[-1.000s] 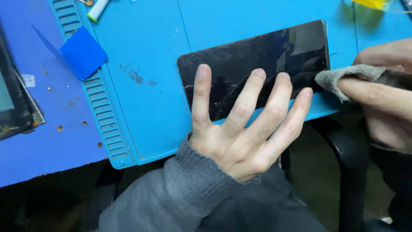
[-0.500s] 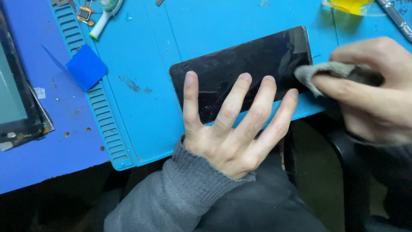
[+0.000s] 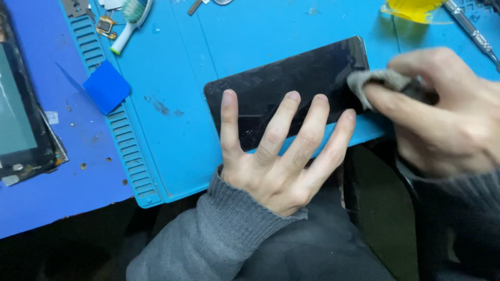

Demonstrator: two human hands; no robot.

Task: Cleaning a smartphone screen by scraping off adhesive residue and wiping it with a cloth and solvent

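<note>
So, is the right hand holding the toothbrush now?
No, the right hand pinches a grey cloth against the black phone screen; the toothbrush lies untouched.

Blue worktable [image 3: 62,198] (dark floor below)

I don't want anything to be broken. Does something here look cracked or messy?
The black screen panel under the left hand has a thin pale line near the fingers; crack or reflection, I cannot tell. The right hand presses a grey cloth on its end. Dark smudges mark the blue mat.
</note>
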